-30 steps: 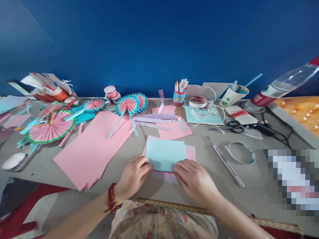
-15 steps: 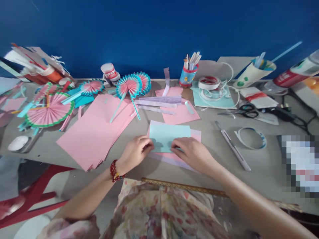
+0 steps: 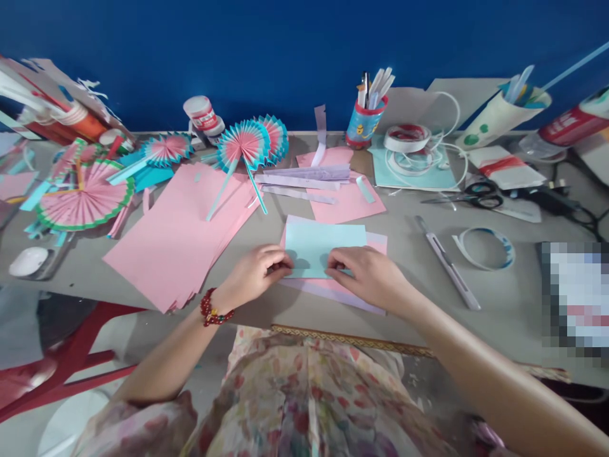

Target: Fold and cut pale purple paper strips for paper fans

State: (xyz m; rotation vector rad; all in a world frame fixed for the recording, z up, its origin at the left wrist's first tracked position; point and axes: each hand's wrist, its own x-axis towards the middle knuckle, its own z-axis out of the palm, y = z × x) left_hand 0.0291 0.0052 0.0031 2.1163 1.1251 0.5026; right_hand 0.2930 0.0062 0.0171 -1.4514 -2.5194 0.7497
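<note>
A light blue sheet of paper (image 3: 328,238) lies in front of me, on top of a pink sheet (image 3: 320,284) and a pale purple sheet (image 3: 366,304). My left hand (image 3: 261,273) pinches the blue sheet's near left edge between thumb and fingers. Along the same near edge, further right, my right hand (image 3: 359,270) has its fingers curled and pinched on the paper. Both hands rest low over the table. The fingertips partly hide the edge they hold.
Pink sheets (image 3: 166,235) are stacked at left, with pleated paper fans (image 3: 242,146) on and behind them. Purple strips (image 3: 304,178) lie beyond the blue paper. At right are a utility knife (image 3: 450,266), a tape ring (image 3: 485,249) and scissors (image 3: 480,195). A pen cup (image 3: 364,124) stands at the back.
The camera view has tipped slightly down, so the table things appear differently placed. Both hands keep their pinch on the blue paper's near edge, with hardly any movement.
</note>
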